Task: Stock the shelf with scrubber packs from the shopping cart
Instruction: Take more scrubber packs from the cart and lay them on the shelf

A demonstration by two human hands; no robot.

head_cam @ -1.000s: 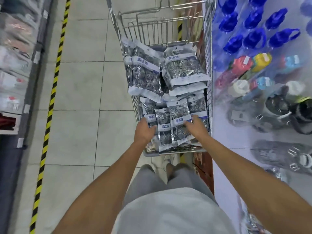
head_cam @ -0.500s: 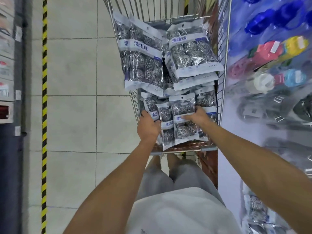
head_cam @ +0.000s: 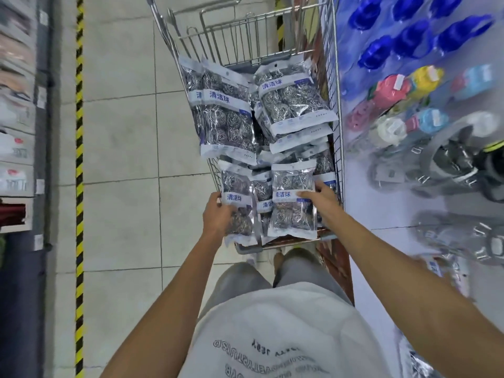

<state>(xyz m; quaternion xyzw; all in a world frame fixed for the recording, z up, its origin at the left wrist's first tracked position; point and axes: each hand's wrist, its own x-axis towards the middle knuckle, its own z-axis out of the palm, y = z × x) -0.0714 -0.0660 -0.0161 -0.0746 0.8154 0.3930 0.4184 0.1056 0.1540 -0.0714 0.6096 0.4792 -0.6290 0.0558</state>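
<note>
A wire shopping cart (head_cam: 336,85) stands in front of me, filled with several clear packs of steel-wool scrubbers with white and blue labels. My left hand (head_cam: 218,216) grips the left side of a small scrubber pack (head_cam: 236,199) at the cart's near end. My right hand (head_cam: 320,199) holds the right edge of another small scrubber pack (head_cam: 293,203) beside it. Both packs are raised above the pile. Larger scrubber packs (head_cam: 227,115) lie further back in the cart.
On the right is a white shelf wall (head_cam: 409,219) hung with blue-capped bottles (head_cam: 403,39), coloured bottles and grey items; scrubber packs (head_cam: 441,268) hang low on it. A yellow-black floor stripe (head_cam: 79,159) and another shelf (head_cam: 19,132) run along the left.
Both hands have closed on small packs at the cart's near end and lifted them slightly from the pile. The view tilted down, then back up.
</note>
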